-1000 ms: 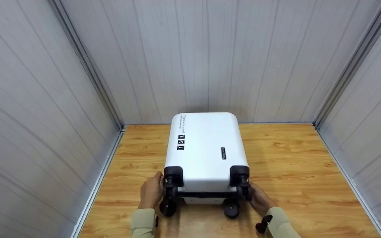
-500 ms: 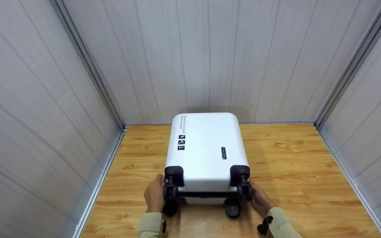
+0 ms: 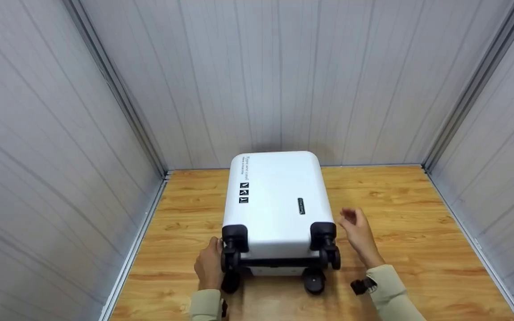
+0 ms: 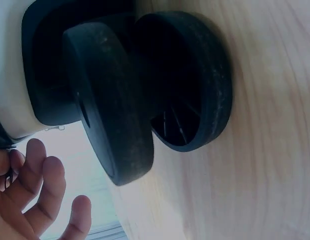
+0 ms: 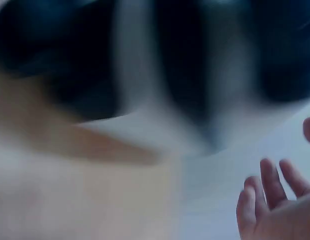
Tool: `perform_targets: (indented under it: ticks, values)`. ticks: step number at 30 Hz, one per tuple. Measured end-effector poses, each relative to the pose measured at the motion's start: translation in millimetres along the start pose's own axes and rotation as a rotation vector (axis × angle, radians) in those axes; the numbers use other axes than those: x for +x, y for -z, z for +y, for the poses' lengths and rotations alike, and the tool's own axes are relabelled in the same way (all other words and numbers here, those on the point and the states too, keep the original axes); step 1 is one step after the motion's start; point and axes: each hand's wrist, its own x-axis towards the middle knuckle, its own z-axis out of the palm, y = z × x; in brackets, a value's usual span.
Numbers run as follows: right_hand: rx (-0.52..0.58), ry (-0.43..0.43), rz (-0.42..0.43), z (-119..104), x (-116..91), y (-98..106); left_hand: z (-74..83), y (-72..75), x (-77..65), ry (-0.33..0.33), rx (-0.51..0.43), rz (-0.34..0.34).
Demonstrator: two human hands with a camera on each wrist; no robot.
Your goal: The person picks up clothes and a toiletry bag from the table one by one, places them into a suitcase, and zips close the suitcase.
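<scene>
A white hard-shell suitcase [image 3: 279, 191] lies flat, its black spinner wheels [image 3: 314, 281] toward me. My left hand [image 3: 209, 264] is at its left side beside the wheel corner. In the left wrist view, the thumb and forefinger pinch a small dark tab [image 4: 9, 175] at the suitcase's seam, while the other fingers [image 4: 54, 182] are loosely bent. The tab's exact kind I cannot tell. My right hand [image 3: 360, 232] is off the right side, apart from the shell, its fingers loosely bent around nothing. The right wrist view is blurred, with the right hand's fingers [image 5: 270, 185] spread.
Wood-patterned flooring [image 3: 395, 232] extends on both sides of the suitcase. A pale panelled wall [image 3: 279, 80] stands close behind it, with side walls at left [image 3: 51, 156] and right [image 3: 498, 147].
My right hand has come away from the suitcase's right side near the wheels and moved up and outward. The left hand has shifted slightly to the right; the suitcase stays put.
</scene>
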Motion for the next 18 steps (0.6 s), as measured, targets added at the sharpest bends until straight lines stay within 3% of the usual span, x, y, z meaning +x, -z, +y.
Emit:
perform_targets:
  ticks: [3,7,9,11,14,18]
  values:
    - [-0.168,0.181,-0.089,-48.1,-17.6,-21.2,0.9,-0.5,-1.0,0.004,-0.014,0.008]
    - [-0.504,0.5,-0.289,-83.3,-44.6,-70.3,0.4,-0.4,-1.7,0.002,-0.026,0.014]
    - [-0.688,0.58,-0.376,-90.1,-54.4,-96.7,-0.4,-1.0,-1.7,0.005,-0.027,0.012]
    - [-0.854,0.586,-0.431,-92.3,-59.3,-121.7,0.0,-1.5,-0.2,0.014,-0.027,0.006]
    - [-1.043,0.591,-0.441,-86.6,-60.2,-152.7,-0.4,-3.0,0.7,0.036,-0.024,-0.01]
    - [-1.223,0.72,-0.278,-71.4,-50.4,-179.4,0.0,-3.1,1.3,0.046,-0.017,-0.019]
